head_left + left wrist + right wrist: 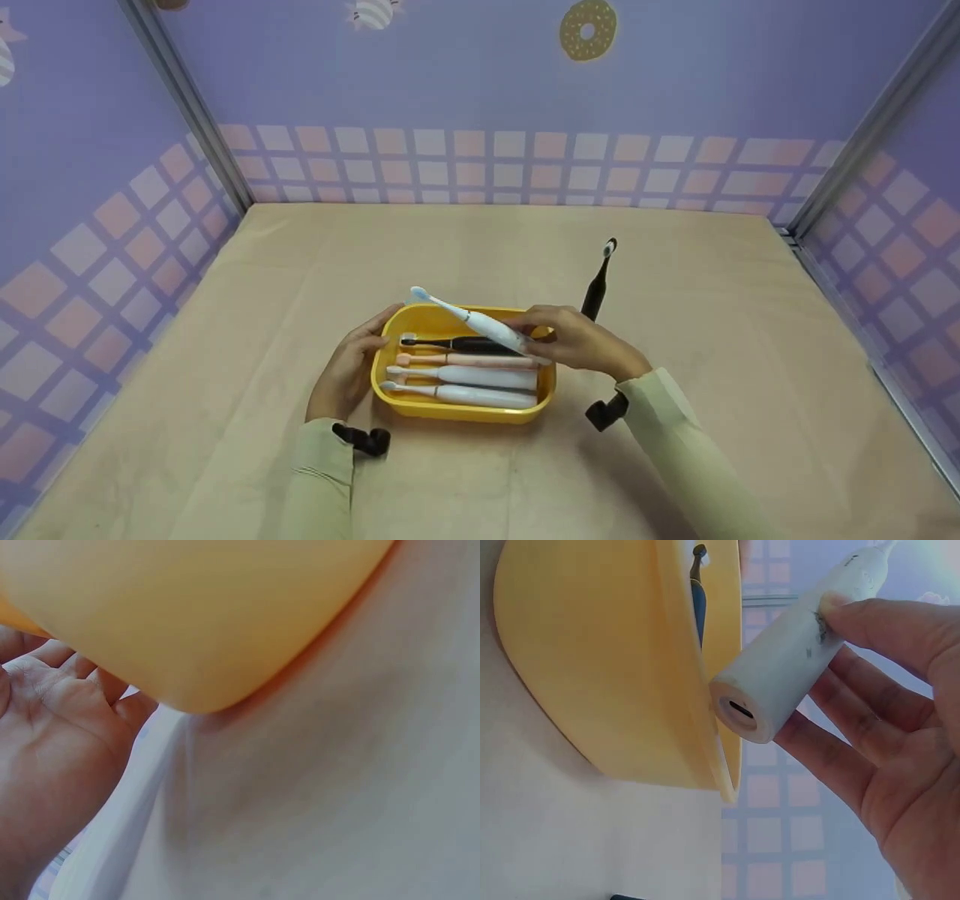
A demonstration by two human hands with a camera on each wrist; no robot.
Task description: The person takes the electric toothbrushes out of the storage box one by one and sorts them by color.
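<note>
A yellow plastic bin (465, 412) sits on the table with several electric toothbrushes lying side by side in it. My left hand (346, 371) holds the bin's left end, thumb at the rim; in the left wrist view its fingers reach behind the bin wall (195, 630). My right hand (577, 339) pinches a white electric toothbrush (491, 330) by its handle, tilted over the bin with its brush head up and to the left. In the right wrist view, the slotted handle base (739, 711) is close to the bin's rim. Inside are a black toothbrush (480, 344), a pink one (487, 361) and white ones (487, 395).
Another black electric toothbrush (597, 289) is beyond my right hand, its lower handle hidden by that hand. Beige cloth (480, 255) covers the table. Patterned purple walls with metal corner posts (191, 105) bound the back and sides.
</note>
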